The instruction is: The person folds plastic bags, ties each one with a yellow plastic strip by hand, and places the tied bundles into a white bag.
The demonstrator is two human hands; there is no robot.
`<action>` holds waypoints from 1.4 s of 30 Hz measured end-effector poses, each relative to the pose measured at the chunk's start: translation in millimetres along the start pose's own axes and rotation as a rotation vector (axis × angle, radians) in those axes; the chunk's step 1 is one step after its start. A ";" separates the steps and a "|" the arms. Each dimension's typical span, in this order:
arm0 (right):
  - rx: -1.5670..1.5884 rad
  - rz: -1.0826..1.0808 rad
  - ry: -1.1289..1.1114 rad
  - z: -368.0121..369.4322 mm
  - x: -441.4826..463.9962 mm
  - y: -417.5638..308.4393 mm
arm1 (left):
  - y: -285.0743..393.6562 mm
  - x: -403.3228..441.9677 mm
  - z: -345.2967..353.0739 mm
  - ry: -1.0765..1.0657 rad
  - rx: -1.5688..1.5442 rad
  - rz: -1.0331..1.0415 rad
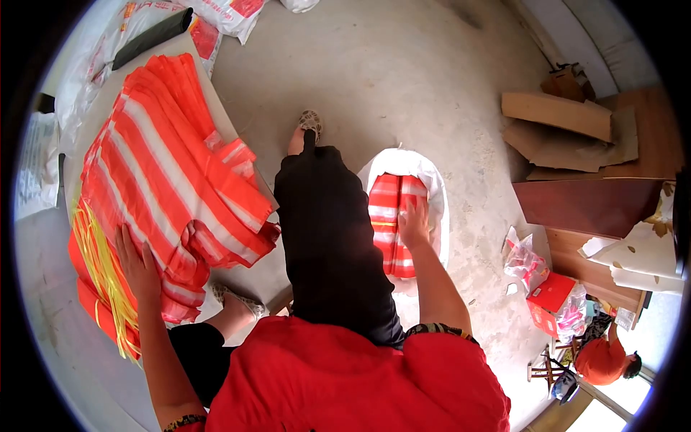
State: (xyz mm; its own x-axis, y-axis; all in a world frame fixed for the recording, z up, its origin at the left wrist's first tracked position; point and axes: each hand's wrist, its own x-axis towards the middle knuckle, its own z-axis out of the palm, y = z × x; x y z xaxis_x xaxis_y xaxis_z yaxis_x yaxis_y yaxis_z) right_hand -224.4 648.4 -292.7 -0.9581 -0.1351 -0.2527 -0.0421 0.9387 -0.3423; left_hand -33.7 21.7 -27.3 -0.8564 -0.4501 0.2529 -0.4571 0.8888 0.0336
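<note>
My left hand [139, 265] lies with fingers stretched on the lower left part of a stack of red-and-white striped plastic bags [162, 162]. Close beside it, a bundle of yellow plastic strips [108, 277] hangs over the edge of the stack. On the other side of my legs, my right hand [414, 225] is spread on top of a folded red-and-white striped bundle [385, 209]. This bundle sits inside a white sack [438, 216] with its rim turned open, and a thin yellow band crosses it.
The striped stack rests on a low table [209, 93], with a dark roll [152, 37] at its far end. Printed white sacks [86, 68] lie beyond. At right are cardboard pieces [558, 119], a brown cabinet [586, 205] and a red box [551, 291]. Another person [603, 360] sits at lower right.
</note>
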 end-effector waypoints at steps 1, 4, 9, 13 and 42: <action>-0.015 0.019 0.012 -1.1 -18.6 -3.2 | -1.2 -0.2 1.2 0.005 -0.002 0.002; -0.084 0.000 -0.115 4.0 -70.5 1.3 | -0.7 -0.4 1.6 0.014 -0.006 0.008; -0.020 0.050 -0.157 5.4 -115.6 3.7 | -3.3 0.0 4.1 0.013 -0.011 0.005; -0.052 0.033 -0.149 23.6 -105.6 16.0 | 1.2 1.4 1.4 0.006 -0.022 0.006; 0.172 -1.325 0.057 -191.3 -44.5 -461.3 | -32.0 -6.0 -27.3 -0.179 -0.677 -0.039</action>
State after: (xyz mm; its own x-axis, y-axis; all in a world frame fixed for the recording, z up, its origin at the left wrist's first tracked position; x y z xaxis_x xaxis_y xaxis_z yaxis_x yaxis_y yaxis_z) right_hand -216.6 282.1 49.5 -0.2333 -0.8893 0.3933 -0.9110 0.0585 -0.4082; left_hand -7.4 -1.7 -3.5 -0.8953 -0.4387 0.0777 -0.2884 0.7037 0.6493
